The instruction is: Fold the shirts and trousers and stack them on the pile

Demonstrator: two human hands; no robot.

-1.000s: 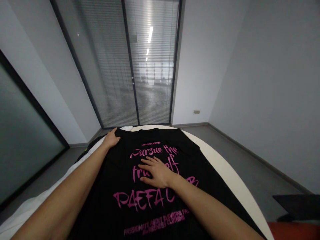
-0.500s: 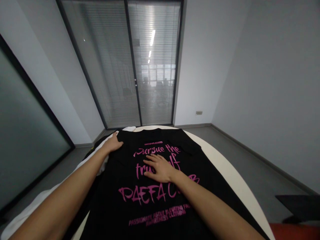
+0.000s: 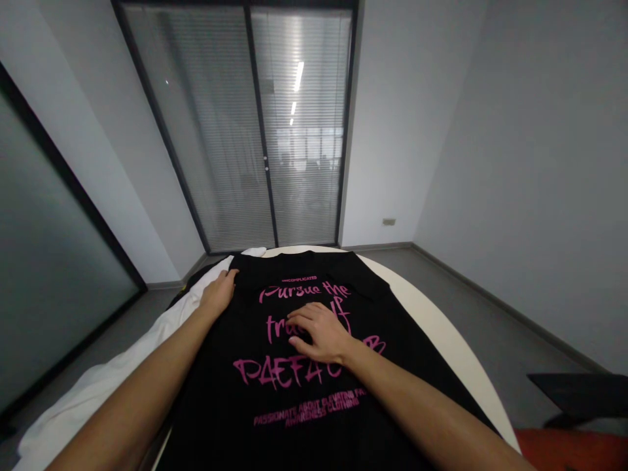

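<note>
A black T-shirt (image 3: 294, 445) with pink lettering lies spread over a pale round table (image 3: 441, 327), its neck end away from me. My left hand (image 3: 220, 292) is at the shirt's upper left edge, fingers bent down and close together; what is under the fingertips is hidden. Over the middle of the lettering rests my right hand (image 3: 318, 332), its fingers apart and slightly curled, holding nothing. White cloth (image 3: 122, 356) lies along the shirt's left side, partly behind my left forearm.
Beyond the table stands a glass partition (image 3: 304, 196) with blinds and a dark frame. A dark flat object (image 3: 579, 392) and something red (image 3: 574, 451) are at the lower right. Grey walls rise on both sides.
My left hand has drawn back slightly towards me, its fingers now bent down. The fingers of my right hand are more curled. More white cloth shows beside my left forearm.
</note>
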